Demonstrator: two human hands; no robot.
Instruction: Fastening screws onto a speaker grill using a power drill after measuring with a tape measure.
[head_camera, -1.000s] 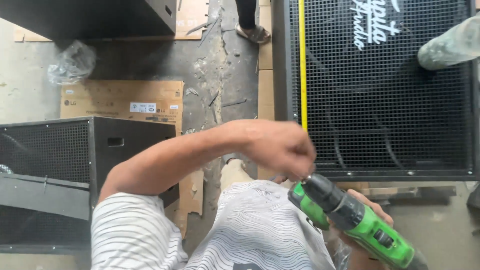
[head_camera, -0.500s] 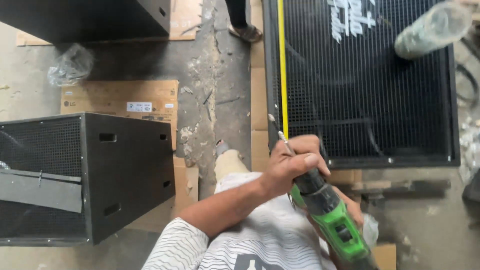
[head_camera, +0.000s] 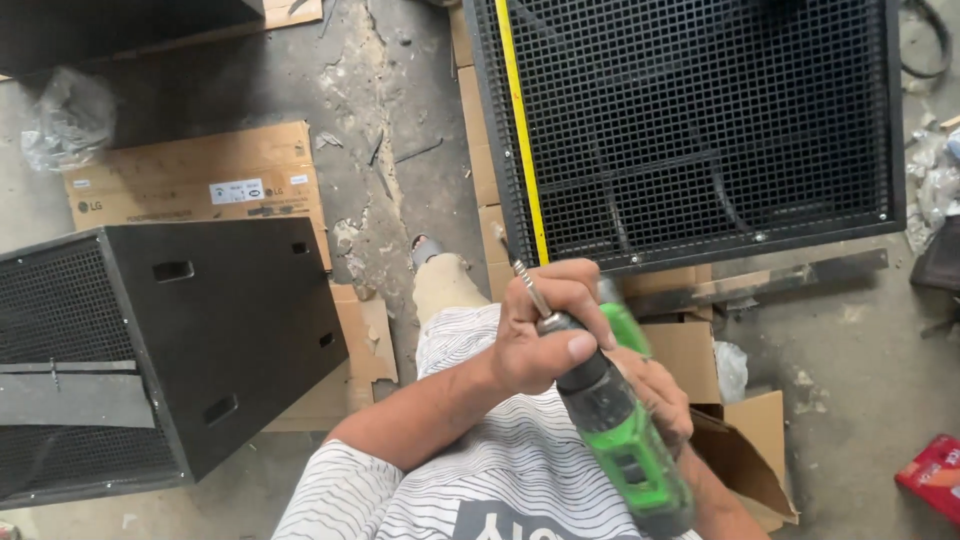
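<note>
A green and black cordless drill (head_camera: 625, 445) sits in front of my chest, its long bit (head_camera: 520, 268) pointing up toward the lower left corner of a big black speaker grille (head_camera: 700, 120). My left hand (head_camera: 545, 335) wraps the chuck at the base of the bit. My right hand (head_camera: 655, 395) grips the drill's body from underneath and is partly hidden by the tool. A yellow strip (head_camera: 520, 130) runs down the grille's left side. The bit's tip lies just short of the grille frame.
A second black speaker cabinet (head_camera: 215, 330) stands at the left on flattened cardboard (head_camera: 190, 180). An open cardboard box (head_camera: 740, 450) lies by my right side. A clear plastic bag (head_camera: 70, 115) lies far left, a red box (head_camera: 935, 475) at the lower right.
My left hand has come down from the grille's edge onto the drill's chuck. The drill has risen and its bit now points at the grille's corner. The view has shifted.
</note>
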